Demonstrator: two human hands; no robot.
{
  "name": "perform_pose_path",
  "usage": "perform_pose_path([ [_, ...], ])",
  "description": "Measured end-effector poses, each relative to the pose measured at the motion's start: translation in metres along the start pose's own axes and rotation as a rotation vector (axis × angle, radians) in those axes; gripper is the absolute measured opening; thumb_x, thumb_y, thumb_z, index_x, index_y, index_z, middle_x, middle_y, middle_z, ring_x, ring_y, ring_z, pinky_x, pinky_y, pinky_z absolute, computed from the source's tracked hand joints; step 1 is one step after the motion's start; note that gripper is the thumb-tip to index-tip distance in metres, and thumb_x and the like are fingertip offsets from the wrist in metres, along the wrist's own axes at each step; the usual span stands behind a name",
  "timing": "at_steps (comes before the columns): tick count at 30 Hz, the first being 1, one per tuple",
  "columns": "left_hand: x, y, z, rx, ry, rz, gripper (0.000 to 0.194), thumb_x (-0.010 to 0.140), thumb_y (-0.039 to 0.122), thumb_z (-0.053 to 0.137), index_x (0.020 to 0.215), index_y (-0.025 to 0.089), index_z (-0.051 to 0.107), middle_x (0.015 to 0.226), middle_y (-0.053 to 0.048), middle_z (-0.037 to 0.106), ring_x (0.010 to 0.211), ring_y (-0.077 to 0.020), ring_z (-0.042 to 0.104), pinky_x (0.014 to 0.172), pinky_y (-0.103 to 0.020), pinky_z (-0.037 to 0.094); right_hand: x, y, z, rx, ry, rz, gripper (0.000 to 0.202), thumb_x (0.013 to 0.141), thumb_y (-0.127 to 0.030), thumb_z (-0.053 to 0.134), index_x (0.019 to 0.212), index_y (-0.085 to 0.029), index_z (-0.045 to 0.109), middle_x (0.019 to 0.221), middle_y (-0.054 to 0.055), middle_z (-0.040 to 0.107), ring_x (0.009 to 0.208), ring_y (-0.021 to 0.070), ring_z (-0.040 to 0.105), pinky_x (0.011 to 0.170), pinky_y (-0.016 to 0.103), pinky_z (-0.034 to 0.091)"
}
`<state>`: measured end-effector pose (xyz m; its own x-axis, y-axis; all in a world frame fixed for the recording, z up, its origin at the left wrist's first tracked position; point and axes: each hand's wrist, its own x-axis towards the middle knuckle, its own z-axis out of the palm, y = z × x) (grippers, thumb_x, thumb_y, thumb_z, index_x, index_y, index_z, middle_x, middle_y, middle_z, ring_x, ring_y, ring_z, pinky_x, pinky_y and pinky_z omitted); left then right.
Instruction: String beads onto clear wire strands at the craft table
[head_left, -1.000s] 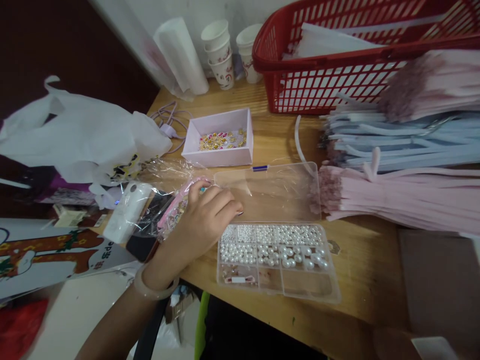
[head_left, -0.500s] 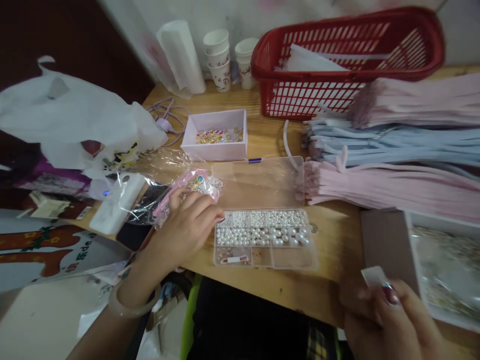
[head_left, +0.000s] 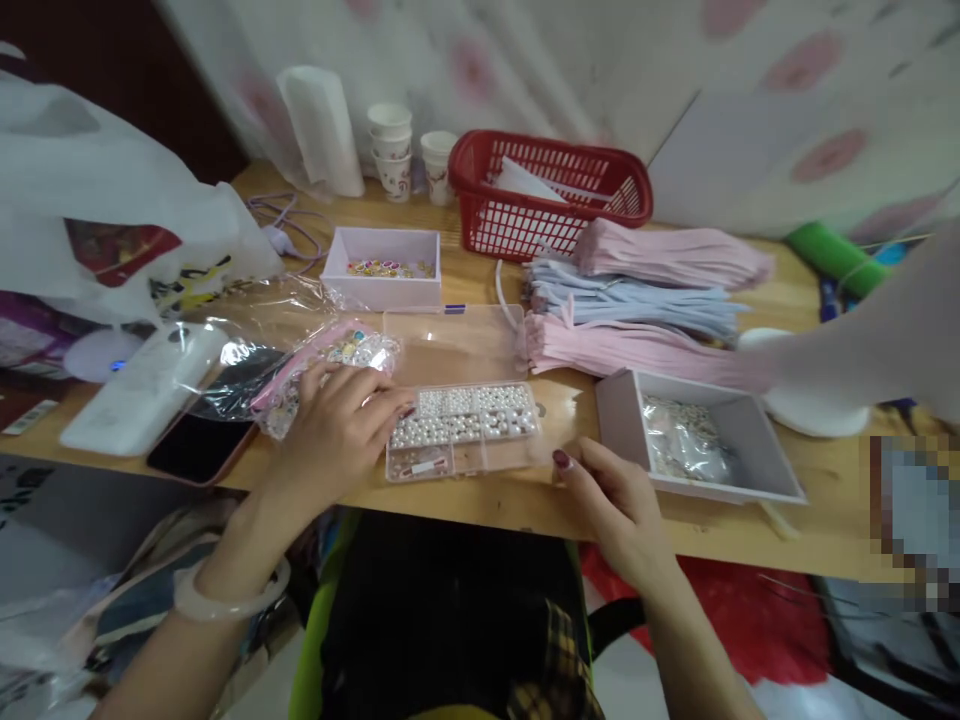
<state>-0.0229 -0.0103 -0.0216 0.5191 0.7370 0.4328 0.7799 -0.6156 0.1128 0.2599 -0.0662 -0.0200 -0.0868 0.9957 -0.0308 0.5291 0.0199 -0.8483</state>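
Observation:
My left hand (head_left: 337, 425) rests with bent, separated fingers over a clear bag of mixed beads and charms (head_left: 364, 350). Its thumb reaches the left edge of a clear compartment box (head_left: 469, 458) of white pearl beads (head_left: 459, 402), grouped by size. In the front left compartment lies a small white-and-pink piece (head_left: 424, 467). Right of the box, my right hand (head_left: 611, 505) hovers at the table's front with fingers curled and thumb close to the forefinger. Whatever they hold is hidden.
Behind the box stand a white tray of coloured gems (head_left: 386, 290), a red basket (head_left: 551, 210) and paper cups (head_left: 391, 150). Pink and blue fuzzy stems (head_left: 637, 295) lie right, beyond a white box of bagged beads (head_left: 757, 440). A phone (head_left: 199, 445) lies left.
My right hand has come left, from beside the white box to near the bead box; the small white piece in it no longer shows. My left hand stays by the bead box. The view has shifted.

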Motion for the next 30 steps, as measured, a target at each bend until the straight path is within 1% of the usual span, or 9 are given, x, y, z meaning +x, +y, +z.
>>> perform_pose_path([
  [1, -0.003, 0.007, -0.001, -0.039, 0.012, 0.006, 0.020, 0.092, 0.029, 0.053, 0.107, 0.019, 0.063, 0.102, -0.010, 0.064, 0.098, -0.0257, 0.057, 0.091, -0.048, 0.040, 0.004, -0.006, -0.005, -0.036, -0.073, -0.004, 0.033, 0.096, -0.036, 0.042, 0.067, -0.020, 0.044, 0.060, -0.004, 0.038, 0.056, 0.0111, 0.037, 0.053, 0.026, 0.029],
  [4, -0.013, 0.031, 0.005, -0.124, -0.028, 0.009, 0.063, 0.083, 0.053, 0.060, 0.133, 0.017, 0.046, 0.133, -0.019, 0.051, 0.123, -0.0336, 0.047, 0.099, -0.052, 0.041, 0.018, -0.021, -0.018, -0.194, -0.246, -0.040, 0.031, 0.096, -0.032, 0.038, 0.068, -0.021, 0.037, 0.059, -0.004, 0.038, 0.055, 0.0113, 0.037, 0.054, 0.026, 0.028],
  [7, -0.022, 0.047, 0.019, -0.101, -0.020, -0.040, 0.081, 0.080, 0.056, 0.062, 0.143, 0.016, 0.031, 0.144, -0.024, 0.040, 0.132, -0.0391, 0.039, 0.104, -0.058, 0.038, 0.030, -0.028, -0.026, -0.316, -0.316, -0.092, 0.026, 0.095, -0.028, 0.039, 0.070, -0.021, 0.042, 0.059, -0.004, 0.043, 0.055, 0.0117, 0.038, 0.055, 0.027, 0.028],
  [12, -0.018, 0.041, 0.036, -0.082, 0.071, -0.075, 0.071, 0.086, 0.042, 0.060, 0.143, 0.013, 0.029, 0.141, -0.027, 0.041, 0.130, -0.0389, 0.043, 0.097, -0.055, 0.046, 0.028, -0.028, -0.027, -0.289, -0.244, -0.089, 0.030, 0.095, -0.036, 0.042, 0.076, -0.020, 0.058, 0.057, -0.004, 0.044, 0.054, 0.0116, 0.040, 0.053, 0.026, 0.029],
  [17, -0.004, 0.036, 0.029, -0.144, 0.099, -0.072, 0.057, 0.087, 0.036, 0.061, 0.135, 0.013, 0.042, 0.140, -0.025, 0.041, 0.133, -0.0382, 0.038, 0.103, -0.059, 0.038, 0.012, -0.021, -0.005, -0.201, -0.051, -0.057, 0.029, 0.094, -0.033, 0.045, 0.071, -0.019, 0.056, 0.055, -0.005, 0.038, 0.052, 0.0103, 0.035, 0.052, 0.025, 0.026],
  [20, -0.001, 0.060, 0.015, -0.300, 0.185, -0.147, 0.028, 0.089, 0.033, 0.058, 0.115, 0.021, 0.058, 0.120, -0.013, 0.057, 0.118, -0.0305, 0.051, 0.100, -0.057, 0.039, -0.005, -0.016, 0.015, -0.109, 0.060, -0.090, 0.028, 0.096, -0.033, 0.043, 0.074, -0.019, 0.053, 0.058, -0.005, 0.039, 0.053, 0.0104, 0.036, 0.053, 0.025, 0.028],
  [23, -0.005, 0.097, 0.006, -0.720, 0.154, -0.315, 0.014, 0.093, 0.029, 0.053, 0.103, 0.022, 0.061, 0.102, -0.006, 0.064, 0.100, -0.0209, 0.059, 0.089, -0.041, 0.049, -0.026, -0.012, 0.032, -0.002, 0.126, -0.158, 0.026, 0.097, -0.032, 0.041, 0.077, -0.020, 0.052, 0.062, -0.003, 0.045, 0.054, 0.0108, 0.039, 0.053, 0.025, 0.030],
  [27, -0.015, 0.127, 0.009, -1.182, 0.061, -0.570, 0.018, 0.095, 0.033, 0.047, 0.084, 0.022, 0.055, 0.077, 0.000, 0.062, 0.071, -0.0134, 0.059, 0.066, -0.026, 0.050, -0.044, -0.010, 0.036, 0.085, 0.016, -0.213, 0.024, 0.096, -0.029, 0.043, 0.077, -0.020, 0.052, 0.062, -0.002, 0.047, 0.055, 0.0111, 0.041, 0.054, 0.025, 0.033],
  [30, -0.020, 0.126, 0.012, -1.299, -0.042, -0.570, 0.026, 0.097, 0.036, 0.042, 0.077, 0.022, 0.051, 0.071, 0.001, 0.057, 0.067, -0.0126, 0.055, 0.064, -0.025, 0.047, -0.044, -0.013, 0.025, 0.095, -0.132, -0.159, 0.023, 0.096, -0.030, 0.046, 0.077, -0.019, 0.054, 0.059, -0.003, 0.046, 0.053, 0.0102, 0.040, 0.051, 0.024, 0.031],
])
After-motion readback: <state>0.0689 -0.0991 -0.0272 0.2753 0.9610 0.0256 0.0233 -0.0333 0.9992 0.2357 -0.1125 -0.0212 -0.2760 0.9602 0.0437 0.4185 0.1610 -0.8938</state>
